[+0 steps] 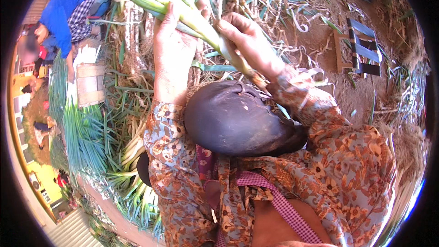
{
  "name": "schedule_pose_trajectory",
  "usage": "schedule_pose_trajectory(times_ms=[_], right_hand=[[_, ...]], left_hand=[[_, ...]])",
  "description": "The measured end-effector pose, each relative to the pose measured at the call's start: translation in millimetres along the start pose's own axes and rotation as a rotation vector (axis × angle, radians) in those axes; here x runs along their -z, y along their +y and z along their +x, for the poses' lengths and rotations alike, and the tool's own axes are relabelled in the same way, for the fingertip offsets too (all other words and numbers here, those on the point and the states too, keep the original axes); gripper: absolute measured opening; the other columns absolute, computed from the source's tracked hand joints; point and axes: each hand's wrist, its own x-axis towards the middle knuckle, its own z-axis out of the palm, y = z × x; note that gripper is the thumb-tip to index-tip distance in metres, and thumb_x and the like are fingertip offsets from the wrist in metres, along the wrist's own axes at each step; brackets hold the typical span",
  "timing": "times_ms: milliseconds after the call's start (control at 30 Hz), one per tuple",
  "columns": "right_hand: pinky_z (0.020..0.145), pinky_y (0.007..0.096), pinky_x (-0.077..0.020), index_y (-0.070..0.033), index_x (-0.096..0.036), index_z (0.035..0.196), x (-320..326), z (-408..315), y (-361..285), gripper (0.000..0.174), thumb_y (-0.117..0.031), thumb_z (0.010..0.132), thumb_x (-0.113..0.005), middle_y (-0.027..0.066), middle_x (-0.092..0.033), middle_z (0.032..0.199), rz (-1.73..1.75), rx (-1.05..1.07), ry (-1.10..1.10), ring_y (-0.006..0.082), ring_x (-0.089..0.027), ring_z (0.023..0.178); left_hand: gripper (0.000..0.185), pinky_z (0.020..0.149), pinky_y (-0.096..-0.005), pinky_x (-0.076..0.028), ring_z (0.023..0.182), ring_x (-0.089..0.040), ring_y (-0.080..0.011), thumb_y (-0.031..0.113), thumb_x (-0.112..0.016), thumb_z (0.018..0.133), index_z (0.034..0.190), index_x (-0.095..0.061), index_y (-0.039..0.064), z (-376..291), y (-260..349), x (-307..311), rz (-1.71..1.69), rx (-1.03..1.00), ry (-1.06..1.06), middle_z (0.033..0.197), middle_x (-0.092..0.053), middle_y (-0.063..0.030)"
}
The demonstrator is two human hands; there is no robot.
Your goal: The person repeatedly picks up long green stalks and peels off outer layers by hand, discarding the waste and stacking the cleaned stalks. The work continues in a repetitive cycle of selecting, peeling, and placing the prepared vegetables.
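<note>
My left hand (175, 37) is closed around a thick green onion stalk (192, 20), thumb on top, below its spreading green leaves. At the stalk's lower part, my right hand (240, 34) pinches a thin, dry outer leaf strip between thumb and fingers. The stalk slants down to the right, and its brownish lower end passes behind my right wrist. Under my hands is a dark, rounded knee cover (236, 120). Behind my left hand lie unpeeled green onions (133, 41) with roots and dry leaves.
Trimmed green onions (84, 133) lie in a pile at the left, beside a wooden crate (90, 84). A person in blue (61, 13) bends over there. More onions (140, 192) lie at lower left. A low strapped stool (365, 48) and peeled scraps are on the soil at the right.
</note>
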Motion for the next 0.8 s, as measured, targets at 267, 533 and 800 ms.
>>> schedule_pose_trajectory(times_ms=[267, 533, 800], right_hand=[[0.071, 0.0363, -0.0454, -0.005, -0.06, 0.106, 144, -124, 90, 0.03, -0.029, 0.09, -0.051, 0.0131, -0.061, 0.078, -0.878, -0.6, -0.012, 0.0214, -0.059, 0.08], [0.073, 0.0418, -0.0452, -0.001, -0.059, 0.098, 136, -30, 39, 0.034, -0.03, 0.093, -0.043, 0.0211, -0.059, 0.091, -1.129, -0.183, -0.262, 0.0328, -0.058, 0.084], [0.065, 0.0363, -0.0477, 0.001, -0.057, 0.101, -42, 59, 59, 0.041, -0.037, 0.087, -0.054, 0.0168, -0.06, 0.076, -0.714, -0.09, -0.37, 0.026, -0.061, 0.069]], left_hand=[[0.048, 0.078, -0.0357, -0.047, 0.088, -0.053, -0.0193, 0.031, -0.062, 0.082, 0.12, -0.045, 0.007, -1, 66, 89, -0.308, -0.241, -0.01, 0.109, -0.055, -0.0066], [0.063, 0.057, -0.024, -0.037, 0.068, -0.047, -0.0097, 0.052, -0.073, 0.062, 0.109, -0.054, 0.014, 12, 11, 114, -0.403, -0.282, 0.028, 0.082, -0.049, 0.0017], [0.082, 0.082, -0.0437, -0.046, 0.099, -0.054, -0.024, 0.065, -0.062, 0.066, 0.127, -0.041, 0.015, 0, -18, 141, -0.302, -0.219, 0.363, 0.107, -0.056, -0.0064]])
